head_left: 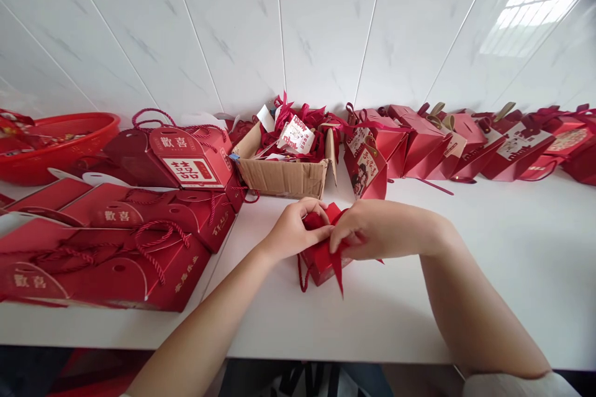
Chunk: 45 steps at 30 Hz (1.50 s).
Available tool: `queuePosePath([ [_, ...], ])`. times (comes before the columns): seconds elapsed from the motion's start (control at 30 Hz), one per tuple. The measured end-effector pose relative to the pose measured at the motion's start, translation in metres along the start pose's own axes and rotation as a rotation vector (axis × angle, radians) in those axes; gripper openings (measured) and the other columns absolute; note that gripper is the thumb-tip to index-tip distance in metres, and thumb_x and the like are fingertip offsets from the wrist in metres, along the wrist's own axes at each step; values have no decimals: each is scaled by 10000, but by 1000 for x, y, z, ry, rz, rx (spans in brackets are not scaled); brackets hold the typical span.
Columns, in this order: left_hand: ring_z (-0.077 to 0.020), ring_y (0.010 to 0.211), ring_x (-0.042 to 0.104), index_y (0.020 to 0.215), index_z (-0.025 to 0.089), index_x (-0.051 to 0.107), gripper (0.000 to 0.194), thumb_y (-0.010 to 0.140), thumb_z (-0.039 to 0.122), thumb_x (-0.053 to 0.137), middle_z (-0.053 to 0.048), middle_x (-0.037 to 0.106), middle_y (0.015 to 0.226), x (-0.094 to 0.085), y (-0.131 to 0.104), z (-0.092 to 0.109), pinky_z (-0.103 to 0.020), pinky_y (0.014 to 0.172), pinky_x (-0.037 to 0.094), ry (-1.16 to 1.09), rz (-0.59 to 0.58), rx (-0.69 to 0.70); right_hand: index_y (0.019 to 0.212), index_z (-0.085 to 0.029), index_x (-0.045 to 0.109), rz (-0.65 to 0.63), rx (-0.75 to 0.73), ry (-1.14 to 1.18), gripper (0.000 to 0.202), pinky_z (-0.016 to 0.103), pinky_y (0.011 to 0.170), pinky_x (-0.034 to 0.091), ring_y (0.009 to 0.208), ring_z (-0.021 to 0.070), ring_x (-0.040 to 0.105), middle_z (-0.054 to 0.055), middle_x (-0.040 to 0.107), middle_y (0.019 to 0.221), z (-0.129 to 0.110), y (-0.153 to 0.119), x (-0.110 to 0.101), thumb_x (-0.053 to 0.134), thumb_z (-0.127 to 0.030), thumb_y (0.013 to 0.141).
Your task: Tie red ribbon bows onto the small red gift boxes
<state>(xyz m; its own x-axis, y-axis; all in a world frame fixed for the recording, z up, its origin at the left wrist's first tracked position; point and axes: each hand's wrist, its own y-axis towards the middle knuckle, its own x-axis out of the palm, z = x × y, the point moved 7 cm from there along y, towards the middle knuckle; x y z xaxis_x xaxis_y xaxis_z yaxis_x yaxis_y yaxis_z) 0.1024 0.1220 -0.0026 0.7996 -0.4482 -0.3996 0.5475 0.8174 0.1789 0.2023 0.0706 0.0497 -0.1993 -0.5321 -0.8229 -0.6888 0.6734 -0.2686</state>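
A small red gift box [322, 268] stands on the white table in front of me, with a dark red cord loop [303, 279] hanging down its left side. Across its top lies a red ribbon [338, 273], one pointed tail dangling over the front. My left hand [294, 231] is at the box's upper left, thumb and fingers pinched together on the ribbon. From the right, my right hand [367, 229] reaches over the top with curled fingers, also closed on the ribbon. The fingers hide most of the box's top and the middle of the ribbon.
Behind the box, a cardboard carton [284, 178] holds ribbons and printed tags. Finished-looking red boxes [419, 142] line the tiled wall [326, 31] to the right. Flatter red boxes with cords [107, 267] are stacked at left, near a red basin [100, 130].
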Motion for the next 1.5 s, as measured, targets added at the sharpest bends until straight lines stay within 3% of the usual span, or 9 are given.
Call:
queuePosePath([
  [0.1, -212, 959, 609, 712, 171, 582, 186, 731, 309, 705, -57, 634, 968, 0, -1, 5, -314, 858, 441, 24, -8, 33, 974, -248, 678, 177, 15, -11, 207, 228, 531, 395, 606, 119, 567, 2, 654, 767, 10, -6, -21, 550, -301, 821],
  [0.2, -200, 951, 617, 714, 169, 600, 175, 751, 314, 691, -57, 638, 994, 0, -1, 8, -308, 872, 436, 64, -4, 49, 1040, -239, 636, 401, 162, -69, 287, 258, 602, 436, 791, 178, 605, 46, 656, 959, 32, -12, -40, 590, -373, 790],
  [0.3, -199, 957, 624, 711, 167, 599, 186, 737, 316, 707, -62, 639, 1028, -1, -1, 9, -302, 867, 440, 79, -1, 43, 1139, -270, 596, 291, 223, -7, 394, 264, 627, 459, 903, 205, 614, 46, 635, 1103, 51, -8, -34, 614, -400, 767],
  [0.43, -216, 1019, 613, 713, 168, 597, 205, 730, 333, 717, -71, 643, 1035, -1, -1, 8, -310, 886, 436, 85, 4, 39, 978, -249, 644, 108, 157, 90, 274, 255, 679, 467, 900, 191, 619, 19, 664, 1037, 54, 2, -22, 642, -408, 755],
  [0.63, -217, 1010, 614, 717, 170, 597, 196, 731, 326, 715, -75, 637, 1051, -1, -1, 6, -325, 883, 440, 95, -7, 33, 736, -197, 576, 126, 171, -9, 259, 260, 561, 384, 686, 164, 564, 27, 642, 758, 56, 13, -22, 495, -411, 859],
  [0.83, -229, 1070, 597, 634, 175, 501, 263, 706, 288, 726, -73, 617, 1014, 0, 0, 4, -309, 855, 452, 60, -5, 40, 695, -190, 525, 148, 165, 54, 219, 245, 564, 373, 677, 145, 552, 18, 630, 744, 64, 17, -23, 509, -348, 846],
  [1.23, -255, 1083, 582, 588, 185, 419, 352, 720, 320, 716, -72, 597, 974, 0, -1, 1, -327, 848, 441, 116, -16, 46, 641, -189, 470, 238, 74, 34, 252, 229, 509, 287, 545, 96, 357, -43, 430, 588, 66, 15, -30, 511, -343, 837],
  [1.4, -252, 1069, 585, 592, 186, 419, 345, 714, 312, 717, -71, 617, 983, 0, -1, 4, -324, 846, 439, 105, 0, 20, 665, -185, 527, 229, 80, 60, 246, 237, 542, 332, 583, 105, 427, -27, 526, 643, 67, 12, -31, 532, -363, 834],
  [1.5, -236, 1056, 584, 654, 187, 492, 274, 758, 359, 678, -58, 640, 958, -1, -2, 4, -316, 863, 434, 19, 9, -20, 831, -189, 631, 226, 77, 125, 247, 264, 631, 411, 705, 141, 541, 16, 634, 803, 68, 8, -33, 558, -425, 827],
])
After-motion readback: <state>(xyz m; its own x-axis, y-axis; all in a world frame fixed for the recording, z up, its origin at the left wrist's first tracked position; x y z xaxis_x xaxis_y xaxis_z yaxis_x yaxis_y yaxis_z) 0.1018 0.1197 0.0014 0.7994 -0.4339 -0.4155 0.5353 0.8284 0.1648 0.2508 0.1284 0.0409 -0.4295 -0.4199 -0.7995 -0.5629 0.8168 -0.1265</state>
